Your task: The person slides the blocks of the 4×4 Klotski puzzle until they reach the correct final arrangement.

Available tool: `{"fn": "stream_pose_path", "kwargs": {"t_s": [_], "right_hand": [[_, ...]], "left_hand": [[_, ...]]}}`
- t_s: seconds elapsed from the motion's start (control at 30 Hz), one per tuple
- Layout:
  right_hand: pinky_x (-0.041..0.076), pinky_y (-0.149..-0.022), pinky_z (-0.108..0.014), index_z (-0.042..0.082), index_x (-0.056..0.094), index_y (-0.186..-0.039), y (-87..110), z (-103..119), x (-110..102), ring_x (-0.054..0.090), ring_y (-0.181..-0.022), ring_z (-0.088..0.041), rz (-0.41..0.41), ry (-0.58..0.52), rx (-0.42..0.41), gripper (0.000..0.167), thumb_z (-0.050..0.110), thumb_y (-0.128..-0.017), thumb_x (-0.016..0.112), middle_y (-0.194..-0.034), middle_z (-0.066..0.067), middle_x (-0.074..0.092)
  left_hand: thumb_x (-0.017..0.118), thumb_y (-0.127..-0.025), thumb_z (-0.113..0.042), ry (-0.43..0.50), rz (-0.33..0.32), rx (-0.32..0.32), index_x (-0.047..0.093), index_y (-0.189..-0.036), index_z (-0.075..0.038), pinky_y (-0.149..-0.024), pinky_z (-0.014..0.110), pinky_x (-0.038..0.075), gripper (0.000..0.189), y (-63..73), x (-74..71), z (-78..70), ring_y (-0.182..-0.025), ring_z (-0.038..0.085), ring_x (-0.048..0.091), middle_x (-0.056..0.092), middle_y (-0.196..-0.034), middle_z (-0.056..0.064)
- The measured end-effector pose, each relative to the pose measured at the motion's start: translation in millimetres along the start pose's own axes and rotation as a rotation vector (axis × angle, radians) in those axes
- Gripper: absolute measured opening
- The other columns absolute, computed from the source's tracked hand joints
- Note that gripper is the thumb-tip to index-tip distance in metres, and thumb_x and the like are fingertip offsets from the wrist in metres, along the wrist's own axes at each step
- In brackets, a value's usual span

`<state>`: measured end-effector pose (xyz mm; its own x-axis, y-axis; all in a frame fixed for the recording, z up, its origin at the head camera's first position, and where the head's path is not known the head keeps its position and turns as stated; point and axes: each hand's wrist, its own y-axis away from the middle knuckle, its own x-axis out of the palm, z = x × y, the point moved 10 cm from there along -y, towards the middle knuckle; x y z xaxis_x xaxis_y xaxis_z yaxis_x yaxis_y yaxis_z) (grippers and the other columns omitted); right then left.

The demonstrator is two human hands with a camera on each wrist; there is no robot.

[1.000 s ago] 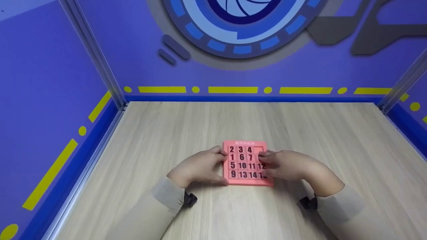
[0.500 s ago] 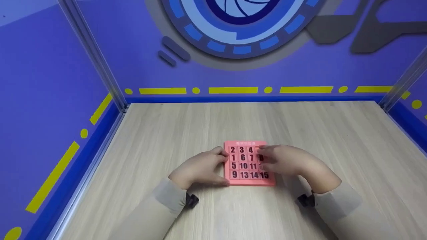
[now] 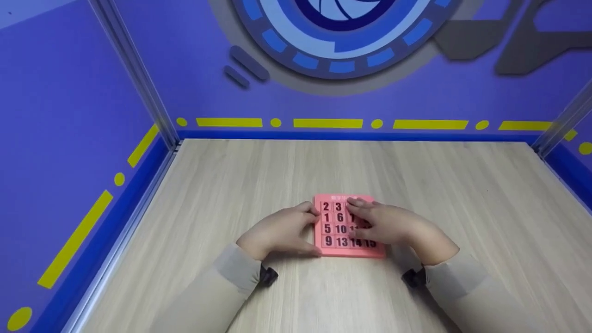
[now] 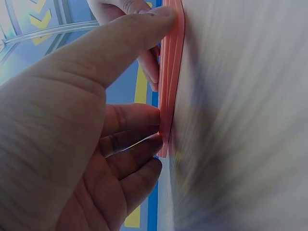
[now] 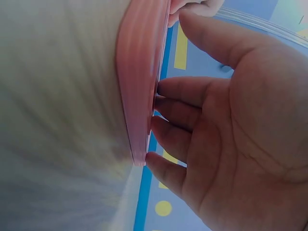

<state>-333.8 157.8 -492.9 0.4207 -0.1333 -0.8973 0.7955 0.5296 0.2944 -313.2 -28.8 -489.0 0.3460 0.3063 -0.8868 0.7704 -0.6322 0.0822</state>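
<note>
A pink sliding number puzzle [image 3: 349, 252] lies flat on the wooden table, its black-numbered tiles facing up. My left hand [image 3: 282, 231] grips its left side, thumb at the near corner and fingers against the edge farther up. In the left wrist view, the thumb [image 4: 139, 33] and fingertips meet the puzzle's pink edge [image 4: 172, 72]. My right hand [image 3: 388, 224] is over the right part, fingers extended onto the upper right tiles and thumb above the lower ones. It hides the 4 and most of the right column. The right wrist view has its fingertips [image 5: 166, 89] at the puzzle's face.
Around the puzzle spreads the pale wooden tabletop [image 3: 259, 175]. A blue-purple back wall [image 3: 194, 101] with yellow marks rises behind it, and a side panel [image 3: 60, 138] stands at the left. Black wrist straps [image 3: 268, 276] show at the sleeve cuffs.
My right hand has moved left and up across the tiles, from the right column toward the top; the 15 came back into view and the 4 got covered. The left hand keeps its grip.
</note>
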Motion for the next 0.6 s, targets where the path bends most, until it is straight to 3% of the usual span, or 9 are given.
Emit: {"fn": "stream_pose_path", "kwargs": {"t_s": [0.2, 0.43, 0.6], "right_hand": [[0.031, -0.138, -0.072, 0.017, 0.04, -0.177, 3.7, -2, -5, 0.034, -0.169, -0.052, -0.001, 0.018, 0.042, 0.089, 0.068, -0.108, 0.064, -0.187, -0.009, 0.031], [0.03, -0.14, -0.071, 0.015, 0.044, -0.175, 9.2, -9, -9, 0.028, -0.174, -0.044, 0.009, 0.005, 0.102, 0.085, 0.062, -0.108, 0.068, -0.187, -0.008, 0.032], [0.035, -0.137, -0.072, 0.016, 0.048, -0.173, 10.4, -15, -12, 0.033, -0.171, -0.05, 0.009, 0.008, 0.152, 0.082, 0.061, -0.107, 0.069, -0.186, -0.011, 0.036]], "left_hand": [[0.095, -0.089, -0.052, 0.002, -0.003, 0.0, 0.07, -0.155, -0.01, -0.133, 0.036, 0.049, 0.082, -0.6, -2.0, -1.1, -0.149, 0.02, 0.064, 0.061, -0.16, -0.002], [0.096, -0.088, -0.049, 0.013, 0.001, -0.012, 0.071, -0.154, -0.011, -0.133, 0.035, 0.049, 0.08, 0.5, -1.1, -0.5, -0.149, 0.019, 0.063, 0.061, -0.16, -0.004], [0.097, -0.087, -0.05, 0.019, -0.003, -0.014, 0.071, -0.153, -0.012, -0.133, 0.035, 0.049, 0.08, 0.5, -1.1, -0.5, -0.149, 0.017, 0.063, 0.061, -0.159, -0.006]]}}
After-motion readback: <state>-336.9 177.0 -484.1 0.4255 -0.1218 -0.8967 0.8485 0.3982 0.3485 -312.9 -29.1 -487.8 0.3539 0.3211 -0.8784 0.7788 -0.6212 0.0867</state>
